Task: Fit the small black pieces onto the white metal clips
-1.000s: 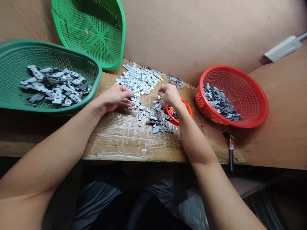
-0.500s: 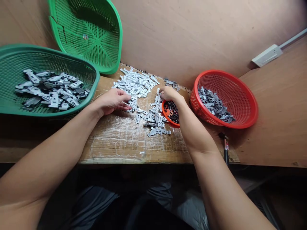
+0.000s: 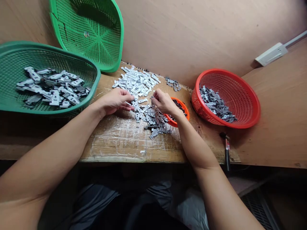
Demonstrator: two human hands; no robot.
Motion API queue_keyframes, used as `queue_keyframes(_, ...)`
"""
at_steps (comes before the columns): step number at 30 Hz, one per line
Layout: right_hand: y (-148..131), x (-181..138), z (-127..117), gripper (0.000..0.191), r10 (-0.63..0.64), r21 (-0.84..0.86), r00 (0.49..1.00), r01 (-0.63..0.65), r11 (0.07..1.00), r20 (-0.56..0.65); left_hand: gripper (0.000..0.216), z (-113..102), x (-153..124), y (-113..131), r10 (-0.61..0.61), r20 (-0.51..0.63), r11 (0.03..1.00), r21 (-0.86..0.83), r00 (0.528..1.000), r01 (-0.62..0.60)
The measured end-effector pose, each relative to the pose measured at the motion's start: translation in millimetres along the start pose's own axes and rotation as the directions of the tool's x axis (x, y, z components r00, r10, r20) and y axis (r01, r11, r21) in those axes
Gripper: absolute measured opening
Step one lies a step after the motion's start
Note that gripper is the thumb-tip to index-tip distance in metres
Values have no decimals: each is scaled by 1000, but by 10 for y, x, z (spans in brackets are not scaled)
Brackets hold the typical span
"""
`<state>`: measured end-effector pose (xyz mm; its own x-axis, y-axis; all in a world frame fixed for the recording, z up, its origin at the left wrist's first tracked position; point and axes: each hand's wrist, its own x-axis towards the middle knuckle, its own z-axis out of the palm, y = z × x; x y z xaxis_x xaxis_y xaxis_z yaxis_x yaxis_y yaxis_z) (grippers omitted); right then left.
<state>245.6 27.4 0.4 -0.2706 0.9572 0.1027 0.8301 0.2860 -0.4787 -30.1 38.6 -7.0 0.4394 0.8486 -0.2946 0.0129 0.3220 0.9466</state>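
Note:
My left hand point(image 3: 117, 101) is pinched on a small silver metal bracket point(image 3: 129, 103), over the left edge of the loose parts. My right hand point(image 3: 164, 101) is curled with thumb and fingertips together at the other side. A bit of metal shows at its fingertips, but I cannot make out its shape. Bright silver metal pieces point(image 3: 139, 81) lie heaped behind both hands. Greyer flat metal parts point(image 3: 154, 116) are spread between and below them. An orange bowl point(image 3: 187, 111) of small dark pieces stands partly hidden behind my right hand and wrist.
A dark green basket point(image 3: 96, 80) of assembled-looking metal parts is at left. Behind it leans a bright green basket point(image 3: 121, 38). At right are a red basket point(image 3: 256, 108) of grey parts and a hammer point(image 3: 227, 150). A white socket strip point(image 3: 271, 54) is on the wall.
My right hand has moved left and slightly nearer, from beside the orange bowl to over the grey parts. More of the bowl shows. My left hand stays nearly in place.

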Motion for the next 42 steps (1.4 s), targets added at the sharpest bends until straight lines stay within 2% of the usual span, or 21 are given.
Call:
queue_keyframes(2, -4, -62, 53, 9, -20, -45, 1000, 21, 999, 9, 29, 10, 1, -10, 1, -1, 1000, -1, 1000, -1)
queue_keyframes(7, -45, -185, 95, 8, -78, 20, 983, 76, 997, 168, 29, -16, 34, -43, 3, -6, 1000, -10, 1000, -3)
queue_keyframes(13, -49, -244, 99, 8, -108, 63, 989, 102, 993, 104, 30, -21, 35, -35, -4, 0, 1000, -7, 1000, 4)
queue_keyframes(16, -74, -283, 93, 15, -106, 46, 992, 103, 994, 68, 30, -9, 27, -29, -13, -6, 1000, -2, 1000, 13)
queue_keyframes(20, -137, -376, 88, 14, -47, -61, 998, 49, 997, 30, 30, -10, 33, -44, -10, -1, 1000, -9, 1000, 10)
queue_keyframes(22, -173, -430, 98, 15, -75, -136, 996, 80, 987, 44, 31, -13, 39, -61, -1, 5, 1000, -16, 1000, 1)
queue_keyframes(24, -204, -477, 111, 16, -144, -137, 984, 157, 978, 103, 32, -16, 44, -79, 5, 11, 1000, -17, 1000, -5)
queue_keyframes(26, -218, -507, 115, 19, -204, -79, 968, 217, 973, 147, 34, -17, 51, -95, 9, 14, 1000, -13, 1000, -9)
queue_keyframes(28, -200, -514, 112, 16, -207, -21, 970, 212, 977, 126, 36, -18, 62, -110, 17, 5, 1000, -14, 1000, -17)
queue_keyframes(31, -109, -486, 104, 6, -104, 58, 993, 101, 993, 61, 38, -19, 86, -133, 46, -19, 998, -37, 999, -47)
queue_keyframes(36, 23, -449, 89, 10, 78, 233, 993, -98, 967, 93, 37, 13, 121, -182, 96, -47, 991, -83, 994, -100)
queue_keyframes(39, -52, -472, 77, 13, 122, 435, 991, -134, 890, 55, 34, 86, 124, -209, 103, -98, 988, -106, 990, -114)
queue_keyframes(42, -218, -493, 116, 24, 164, 670, 983, -175, 721, 80, 34, 186, 107, -223, 112, -135, 983, -130, 984, -130)
